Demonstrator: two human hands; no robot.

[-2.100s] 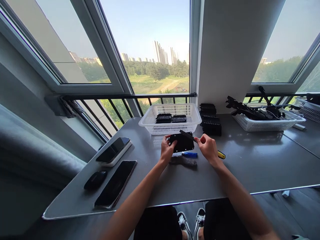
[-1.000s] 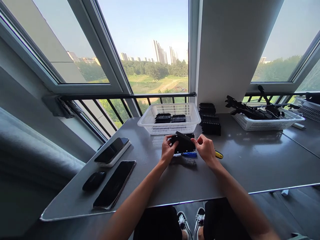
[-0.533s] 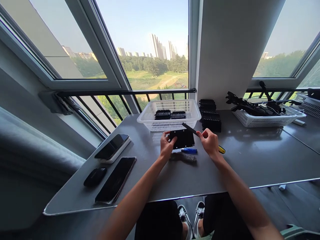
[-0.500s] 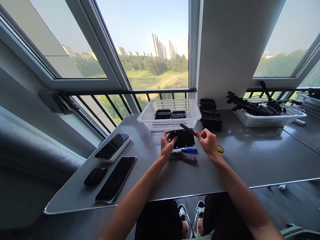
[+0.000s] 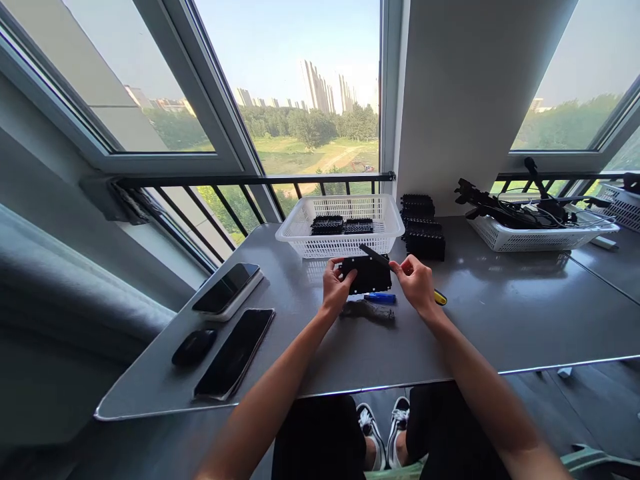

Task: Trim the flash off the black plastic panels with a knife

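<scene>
My left hand [image 5: 337, 285] grips a thin black rectangular plate [image 5: 373, 275] by its left side, thumb on the near face. Small light notches or holes run along the plate's edges. In my right hand [image 5: 416, 280] is a flat file [image 5: 376, 255]; its dark blade crosses the plate's upper right edge. Its yellow-and-black handle [image 5: 440, 298] shows behind the fist. Below the plate lies a blue tool [image 5: 381, 298], its kind unclear. A crumpled dark grey cloth or glove [image 5: 369, 312] rests nearer to me.
Behind my hands stands a white basket [image 5: 345, 249] holding black parts [image 5: 327, 225]. Stacked black parts [image 5: 423, 239] sit beside it. Another white basket [image 5: 543, 239] holds black pieces and cables. Two phones [image 5: 235, 353] [image 5: 227, 288] and a black mouse [image 5: 194, 348] lie left on the grey table [image 5: 300, 373].
The view has shifted slightly. Both hands keep their grips on the plate and the file, and the blade stays at the plate's upper right edge with hardly any movement.
</scene>
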